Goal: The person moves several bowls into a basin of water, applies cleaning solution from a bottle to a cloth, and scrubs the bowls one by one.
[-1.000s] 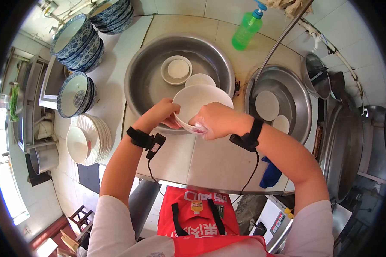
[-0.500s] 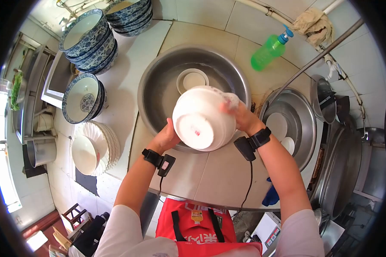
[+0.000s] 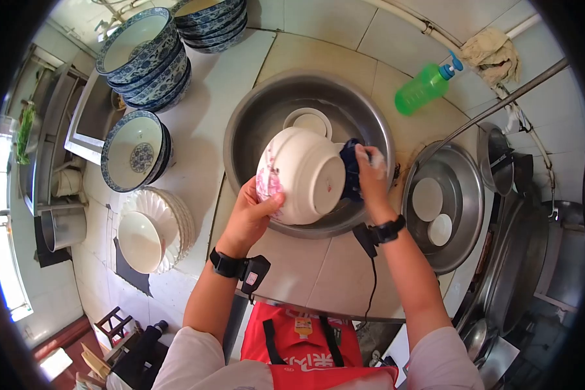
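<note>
Over basin (image 3: 244,153), L hand (image 3: 253,211) grips tilted bowl (image 3: 299,175), thumb outside; R hand (image 3: 372,179), part-curled, holds blue cloth (image 3: 350,170) against it.

So the left hand (image 3: 252,214) has this big white bowl (image 3: 300,177) with pink flowers tipped on its side over a metal basin (image 3: 240,156), and the right hand (image 3: 370,179) is holding a dark blue cloth (image 3: 351,170) against it. Green pump bottle (image 3: 422,90) sits behind, blue-patterned bowls (image 3: 151,71) stacked off left.

A tilted, pink-flowered white bowl (image 3: 296,175) touches dark-blue cloth (image 3: 351,171) above the basin (image 3: 242,140).
</note>
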Action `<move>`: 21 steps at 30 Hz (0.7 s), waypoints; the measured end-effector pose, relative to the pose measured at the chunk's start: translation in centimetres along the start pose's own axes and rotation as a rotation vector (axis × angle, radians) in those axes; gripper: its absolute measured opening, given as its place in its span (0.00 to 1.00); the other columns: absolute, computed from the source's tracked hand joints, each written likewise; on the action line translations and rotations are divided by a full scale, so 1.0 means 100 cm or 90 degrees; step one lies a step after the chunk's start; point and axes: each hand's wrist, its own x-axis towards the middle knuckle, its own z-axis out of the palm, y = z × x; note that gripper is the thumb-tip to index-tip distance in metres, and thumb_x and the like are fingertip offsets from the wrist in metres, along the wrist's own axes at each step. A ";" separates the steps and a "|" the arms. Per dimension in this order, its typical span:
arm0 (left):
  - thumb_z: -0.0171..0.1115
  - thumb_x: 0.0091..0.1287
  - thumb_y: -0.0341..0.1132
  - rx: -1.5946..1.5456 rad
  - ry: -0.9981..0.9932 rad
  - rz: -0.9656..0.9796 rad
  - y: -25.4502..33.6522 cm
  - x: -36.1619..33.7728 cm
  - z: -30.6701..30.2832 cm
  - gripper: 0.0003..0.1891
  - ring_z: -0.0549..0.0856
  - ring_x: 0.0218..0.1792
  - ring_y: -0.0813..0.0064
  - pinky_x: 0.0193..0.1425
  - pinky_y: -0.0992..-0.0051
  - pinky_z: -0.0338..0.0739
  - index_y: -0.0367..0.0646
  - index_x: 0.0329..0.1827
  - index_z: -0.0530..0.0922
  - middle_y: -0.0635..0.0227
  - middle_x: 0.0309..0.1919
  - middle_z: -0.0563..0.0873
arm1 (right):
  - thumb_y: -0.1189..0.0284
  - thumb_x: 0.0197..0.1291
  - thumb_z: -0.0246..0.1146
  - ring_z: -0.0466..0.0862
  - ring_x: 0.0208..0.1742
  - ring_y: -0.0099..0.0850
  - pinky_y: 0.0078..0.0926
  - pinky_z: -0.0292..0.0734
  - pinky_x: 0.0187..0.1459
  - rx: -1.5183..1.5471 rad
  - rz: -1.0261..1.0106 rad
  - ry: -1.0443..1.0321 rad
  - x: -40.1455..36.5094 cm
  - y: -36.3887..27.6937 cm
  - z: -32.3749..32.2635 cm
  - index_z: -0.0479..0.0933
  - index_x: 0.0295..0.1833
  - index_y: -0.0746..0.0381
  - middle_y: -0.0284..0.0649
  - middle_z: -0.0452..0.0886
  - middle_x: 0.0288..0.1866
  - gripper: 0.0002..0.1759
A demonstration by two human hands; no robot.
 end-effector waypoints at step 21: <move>0.67 0.60 0.32 0.670 -0.041 0.065 -0.026 -0.002 0.031 0.10 0.74 0.20 0.68 0.29 0.69 0.71 0.33 0.37 0.79 0.58 0.19 0.78 | 0.63 0.71 0.51 0.80 0.52 0.46 0.34 0.72 0.55 0.184 -0.158 -0.102 -0.050 -0.062 0.000 0.74 0.60 0.63 0.50 0.81 0.52 0.19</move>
